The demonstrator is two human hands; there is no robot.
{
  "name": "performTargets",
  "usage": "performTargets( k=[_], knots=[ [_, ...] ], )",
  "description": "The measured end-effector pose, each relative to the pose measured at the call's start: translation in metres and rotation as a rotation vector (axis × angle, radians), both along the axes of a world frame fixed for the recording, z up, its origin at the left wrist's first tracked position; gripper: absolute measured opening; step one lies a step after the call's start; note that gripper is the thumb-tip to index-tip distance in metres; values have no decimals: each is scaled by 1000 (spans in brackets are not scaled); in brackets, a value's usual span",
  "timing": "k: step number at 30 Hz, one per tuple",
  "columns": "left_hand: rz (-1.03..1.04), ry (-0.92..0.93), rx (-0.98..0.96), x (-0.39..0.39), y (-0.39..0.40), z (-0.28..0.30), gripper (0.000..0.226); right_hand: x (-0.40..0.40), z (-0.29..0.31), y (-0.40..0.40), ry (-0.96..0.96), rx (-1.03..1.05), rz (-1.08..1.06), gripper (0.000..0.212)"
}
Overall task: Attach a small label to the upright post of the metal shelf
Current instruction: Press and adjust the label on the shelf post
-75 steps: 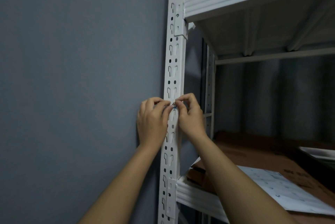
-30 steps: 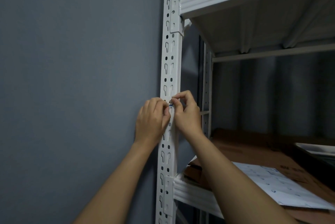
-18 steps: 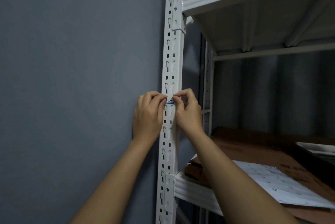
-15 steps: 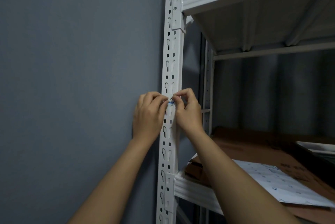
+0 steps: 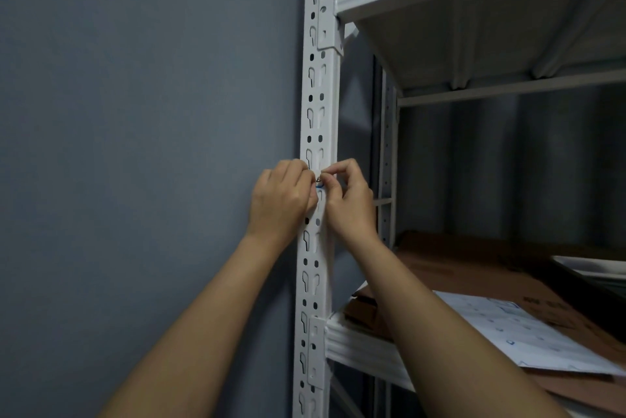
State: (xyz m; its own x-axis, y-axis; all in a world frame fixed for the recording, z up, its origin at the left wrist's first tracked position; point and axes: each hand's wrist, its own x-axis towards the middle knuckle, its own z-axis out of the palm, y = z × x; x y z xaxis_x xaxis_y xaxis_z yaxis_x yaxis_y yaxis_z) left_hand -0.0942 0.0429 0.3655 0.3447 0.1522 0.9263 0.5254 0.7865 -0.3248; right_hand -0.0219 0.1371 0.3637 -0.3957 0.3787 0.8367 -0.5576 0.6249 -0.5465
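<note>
While both hands, left (image 5: pixel 283 199) and right (image 5: pixel 349 201), pinch the label (image 5: pixel 319 181), it lies against the post (image 5: pixel 320 106) at twelve o'clock of the wrists.

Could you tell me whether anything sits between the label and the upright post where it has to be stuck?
Nothing visible does. The small label is already against the front face of the upright post, pinched from either side by the left hand and right hand. The fingertips hide most of it.
</note>
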Motion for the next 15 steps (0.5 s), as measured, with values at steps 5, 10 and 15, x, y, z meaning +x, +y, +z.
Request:
performTargets(
  k=[5, 10, 15],
  knots=[
    [-83, -89, -16, 2, -2, -4, 15, 1, 1, 0, -17, 6, 14, 17],
    [-257, -251, 18, 10, -10, -13, 18, 2, 1, 0, -25, 5, 15, 25],
    [-484, -338, 277, 18, -32, -13, 12, 1, 1, 0, -31, -3, 18, 24]
  ],
)
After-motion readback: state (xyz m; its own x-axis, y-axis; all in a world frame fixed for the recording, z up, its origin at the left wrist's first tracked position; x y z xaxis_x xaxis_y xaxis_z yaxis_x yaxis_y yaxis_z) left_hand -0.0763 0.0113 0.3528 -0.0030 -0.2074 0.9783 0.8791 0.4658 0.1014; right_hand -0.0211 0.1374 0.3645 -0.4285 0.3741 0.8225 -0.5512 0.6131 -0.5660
